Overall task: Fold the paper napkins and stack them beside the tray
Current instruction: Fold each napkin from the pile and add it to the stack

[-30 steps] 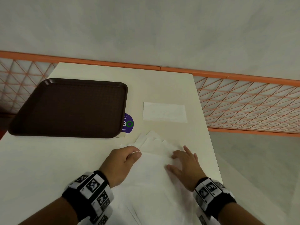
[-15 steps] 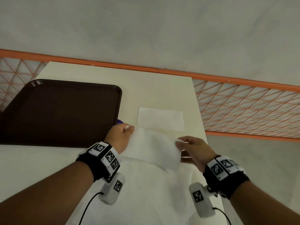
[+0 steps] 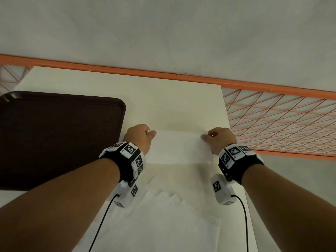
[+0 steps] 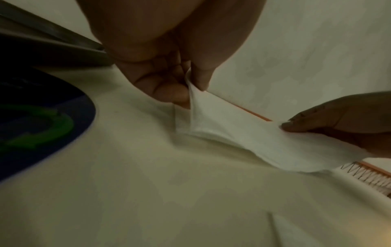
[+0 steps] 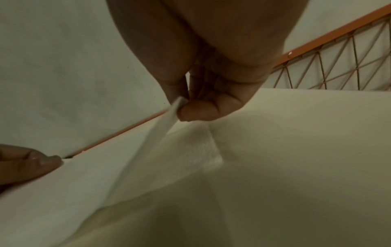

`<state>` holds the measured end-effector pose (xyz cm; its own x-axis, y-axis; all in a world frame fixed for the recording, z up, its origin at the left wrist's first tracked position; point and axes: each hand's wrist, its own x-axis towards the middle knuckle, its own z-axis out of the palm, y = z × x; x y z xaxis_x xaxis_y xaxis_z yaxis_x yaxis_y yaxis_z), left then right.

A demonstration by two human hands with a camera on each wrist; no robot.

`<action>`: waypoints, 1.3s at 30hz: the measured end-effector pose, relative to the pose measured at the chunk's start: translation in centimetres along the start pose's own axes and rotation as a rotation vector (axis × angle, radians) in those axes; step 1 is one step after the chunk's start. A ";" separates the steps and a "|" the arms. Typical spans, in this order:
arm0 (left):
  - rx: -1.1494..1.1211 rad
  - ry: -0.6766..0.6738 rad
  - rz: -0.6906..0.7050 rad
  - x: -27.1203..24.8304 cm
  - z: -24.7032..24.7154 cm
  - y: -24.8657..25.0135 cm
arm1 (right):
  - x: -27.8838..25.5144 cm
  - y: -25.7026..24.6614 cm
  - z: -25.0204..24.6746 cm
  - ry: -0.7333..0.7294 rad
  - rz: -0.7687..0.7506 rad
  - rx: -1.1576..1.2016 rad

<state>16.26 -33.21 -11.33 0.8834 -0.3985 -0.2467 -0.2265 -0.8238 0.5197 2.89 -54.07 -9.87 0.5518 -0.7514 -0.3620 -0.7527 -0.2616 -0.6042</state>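
Note:
Both hands hold a folded white napkin (image 3: 179,148) just right of the dark brown tray (image 3: 58,135). My left hand (image 3: 143,136) pinches its far left corner between thumb and forefinger, and the left wrist view shows that pinch on the napkin (image 4: 239,132). My right hand (image 3: 217,138) pinches the far right corner, seen close up on the napkin (image 5: 165,123). The napkin's near part droops onto another folded napkin (image 5: 208,147) lying on the table. A fanned pile of unfolded napkins (image 3: 169,219) lies nearer to me between my forearms.
The cream table (image 3: 163,99) ends at its right edge close to my right hand. Beyond it runs an orange mesh fence (image 3: 280,120) against a grey wall. A round blue and green sticker (image 4: 40,123) sits on the table beside the tray.
Both hands lifted a napkin off the pile, folded it and carried it away from me, over the folded napkin beside the tray. The hands have spread apart to its two far corners.

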 end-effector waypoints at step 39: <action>0.228 -0.467 0.032 -18.2 -3.1 -5.4 | -26.0 6.8 2.2 -0.328 -0.230 -0.351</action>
<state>2.74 -20.27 -7.10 0.6092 -0.5191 -0.5995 -0.3796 -0.8546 0.3543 -15.80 -35.05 -6.14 0.7576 -0.4363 -0.4856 -0.6431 -0.6267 -0.4402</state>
